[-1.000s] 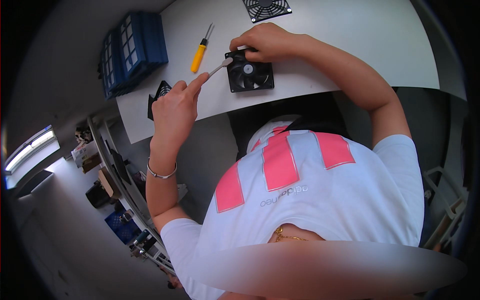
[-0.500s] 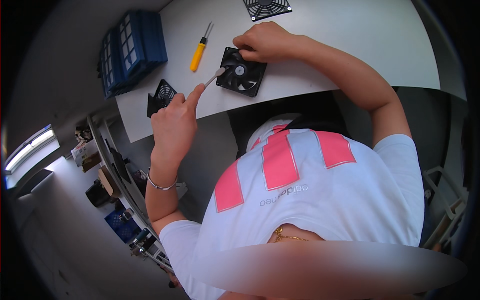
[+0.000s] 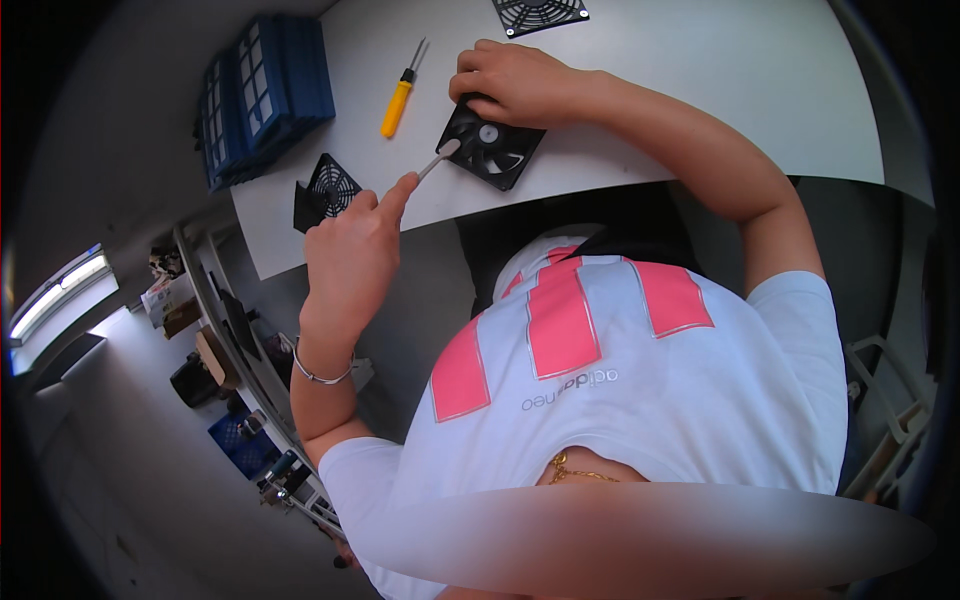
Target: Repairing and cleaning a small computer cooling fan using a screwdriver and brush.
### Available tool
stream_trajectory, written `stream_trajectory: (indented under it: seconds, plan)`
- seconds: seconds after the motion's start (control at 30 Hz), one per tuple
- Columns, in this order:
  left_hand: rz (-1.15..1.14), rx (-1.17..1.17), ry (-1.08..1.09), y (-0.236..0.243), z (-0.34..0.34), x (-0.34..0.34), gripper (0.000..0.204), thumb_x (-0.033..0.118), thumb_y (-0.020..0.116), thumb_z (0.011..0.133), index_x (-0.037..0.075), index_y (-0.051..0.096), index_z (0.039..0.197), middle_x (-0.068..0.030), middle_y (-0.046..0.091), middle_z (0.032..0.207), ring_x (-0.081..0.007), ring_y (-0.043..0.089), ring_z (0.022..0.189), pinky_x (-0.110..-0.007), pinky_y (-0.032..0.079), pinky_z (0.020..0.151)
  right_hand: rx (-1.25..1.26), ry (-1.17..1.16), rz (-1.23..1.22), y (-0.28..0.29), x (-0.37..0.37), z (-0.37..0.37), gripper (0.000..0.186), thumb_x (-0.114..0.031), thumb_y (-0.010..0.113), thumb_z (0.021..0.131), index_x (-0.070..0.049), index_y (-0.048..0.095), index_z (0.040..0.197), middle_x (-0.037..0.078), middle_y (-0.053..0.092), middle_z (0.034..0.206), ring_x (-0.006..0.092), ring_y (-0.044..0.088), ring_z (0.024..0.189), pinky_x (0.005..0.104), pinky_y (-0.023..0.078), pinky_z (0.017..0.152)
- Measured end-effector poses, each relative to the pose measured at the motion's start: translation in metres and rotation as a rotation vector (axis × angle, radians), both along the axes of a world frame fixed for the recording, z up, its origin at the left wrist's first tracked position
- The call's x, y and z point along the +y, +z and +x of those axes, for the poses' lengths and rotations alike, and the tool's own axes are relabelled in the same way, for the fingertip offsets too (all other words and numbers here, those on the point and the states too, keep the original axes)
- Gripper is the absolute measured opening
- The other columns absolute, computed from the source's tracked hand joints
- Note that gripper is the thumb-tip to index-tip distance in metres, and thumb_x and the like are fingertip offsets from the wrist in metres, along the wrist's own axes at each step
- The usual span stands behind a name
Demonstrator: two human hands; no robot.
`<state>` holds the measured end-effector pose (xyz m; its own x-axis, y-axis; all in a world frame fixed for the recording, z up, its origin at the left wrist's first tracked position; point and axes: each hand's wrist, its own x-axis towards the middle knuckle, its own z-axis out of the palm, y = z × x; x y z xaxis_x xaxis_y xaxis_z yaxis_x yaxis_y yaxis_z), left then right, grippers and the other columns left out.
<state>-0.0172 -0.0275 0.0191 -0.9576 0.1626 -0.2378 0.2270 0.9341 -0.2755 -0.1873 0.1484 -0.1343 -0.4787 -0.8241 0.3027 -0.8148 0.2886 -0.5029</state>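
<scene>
A black square cooling fan (image 3: pixel 505 160) lies near the front edge of the white table, its round hub (image 3: pixel 489 133) facing up. My right hand (image 3: pixel 510 82) grips its far edge, fingers bent around the frame and the thumb on the near side. From the left, my left hand (image 3: pixel 352 258) holds a thin, pale-headed brush (image 3: pixel 436 162), much like a toothbrush, with the forefinger stretched along its handle. The brush head touches the fan's left corner. Its bristles cannot be made out, and my hand hides the rear of the handle.
A yellow-handled screwdriver (image 3: pixel 397 106) lies beyond the fan to the left. Black fan grilles rest at the left edge (image 3: pixel 330 188) and far edge (image 3: pixel 540 14) of the white table (image 3: pixel 700 90). Blue plastic bins (image 3: pixel 268 85) stand at the far left.
My right hand has shifted slightly left, and the fan has turned a little with it, its near corner moving right. The brush head has moved slightly right and nearer me.
</scene>
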Motion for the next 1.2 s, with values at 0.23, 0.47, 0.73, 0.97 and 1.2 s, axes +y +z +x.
stream_trajectory:
  seconds: [0.23, 0.47, 0.73, 0.97, 1.2]
  plan:
    - [0.027, -0.010, -0.031, 0.001, -0.006, 0.001, 0.035, 0.014, 0.064, 0.091, 0.023, 0.066, 0.125, -0.0057, 0.052, 0.065, -0.0240, 0.056, 0.052, -0.037, 0.043, 0.048, -0.052, 0.029, -0.063, -0.006, 0.001, -0.001, 0.016, -0.022, 0.057, 0.095, -0.011, 0.064, 0.104, 0.008, 0.058, 0.102, 0.0263, 0.055, 0.104, 0.0394, 0.048, 0.088]
    - [0.049, -0.079, -0.021, 0.010, 0.008, 0.014, 0.034, 0.012, 0.063, 0.091, 0.021, 0.066, 0.124, -0.0063, 0.053, 0.066, -0.0247, 0.057, 0.052, -0.037, 0.045, 0.049, -0.068, -0.049, 0.005, 0.001, 0.005, 0.002, 0.018, -0.025, 0.053, 0.097, -0.016, 0.066, 0.105, 0.007, 0.059, 0.102, 0.0259, 0.061, 0.098, 0.0397, 0.052, 0.081]
    - [-0.044, 0.015, -0.061, 0.001, -0.017, 0.001, 0.034, 0.012, 0.062, 0.091, 0.021, 0.066, 0.123, -0.0073, 0.056, 0.068, -0.0261, 0.059, 0.054, -0.038, 0.046, 0.050, -0.099, -0.076, -0.020, 0.001, 0.008, -0.002, 0.018, -0.025, 0.056, 0.094, -0.009, 0.062, 0.098, 0.011, 0.058, 0.098, 0.0284, 0.062, 0.091, 0.0419, 0.050, 0.080]
    - [-0.160, -0.066, -0.059, 0.010, -0.023, 0.017, 0.036, 0.008, 0.058, 0.090, 0.019, 0.064, 0.124, -0.0090, 0.060, 0.070, -0.0286, 0.063, 0.057, -0.039, 0.048, 0.052, -0.106, -0.095, -0.006, 0.003, 0.004, 0.001, 0.023, -0.027, 0.053, 0.091, -0.008, 0.065, 0.095, 0.009, 0.062, 0.095, 0.0282, 0.065, 0.088, 0.0422, 0.053, 0.076]
    - [-0.153, -0.123, -0.066, 0.011, -0.026, 0.019, 0.036, 0.009, 0.060, 0.089, 0.018, 0.063, 0.124, -0.0093, 0.062, 0.070, -0.0282, 0.064, 0.058, -0.040, 0.048, 0.051, -0.184, -0.143, -0.142, 0.000, 0.003, 0.004, 0.030, -0.026, 0.049, 0.092, -0.004, 0.066, 0.101, 0.016, 0.061, 0.098, 0.0325, 0.064, 0.086, 0.0437, 0.052, 0.079]
